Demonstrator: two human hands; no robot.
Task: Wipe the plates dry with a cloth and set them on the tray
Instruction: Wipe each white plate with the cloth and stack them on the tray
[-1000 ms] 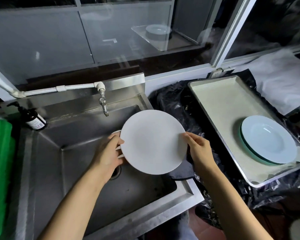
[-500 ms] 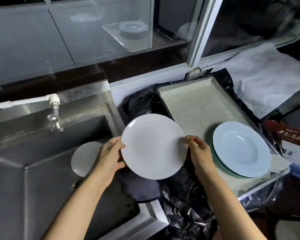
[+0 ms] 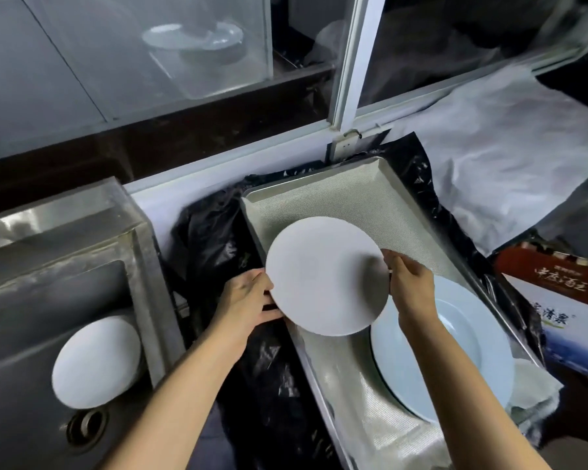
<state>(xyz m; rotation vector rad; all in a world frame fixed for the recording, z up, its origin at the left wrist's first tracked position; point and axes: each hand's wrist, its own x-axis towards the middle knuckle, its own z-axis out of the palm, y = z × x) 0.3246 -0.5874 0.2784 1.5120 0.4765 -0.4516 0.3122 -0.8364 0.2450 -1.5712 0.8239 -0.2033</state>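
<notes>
The metal tray [image 3: 381,184] lies on black plastic right of the sink [image 3: 140,252], lined so wet dishes can drain. Blue plates [image 3: 472,351] already sit stacked at its near end. The white plate [image 3: 323,276] hangs tilted above the tray, probably about to go down. Left hand [image 3: 248,300] and right hand [image 3: 409,286] each pinch its opposite rims. A second ago it was over the sink, where another plate [image 3: 95,361] waits.

The location was a kitchen dishwashing area. A stainless steel sink basin [image 3: 31,300] held a round white plate [image 3: 95,362]. Beside it, a rectangular metal tray [image 3: 353,184] sat on black plastic sheeting [image 3: 211,239] below a white-framed window [image 3: 348,62].
</notes>
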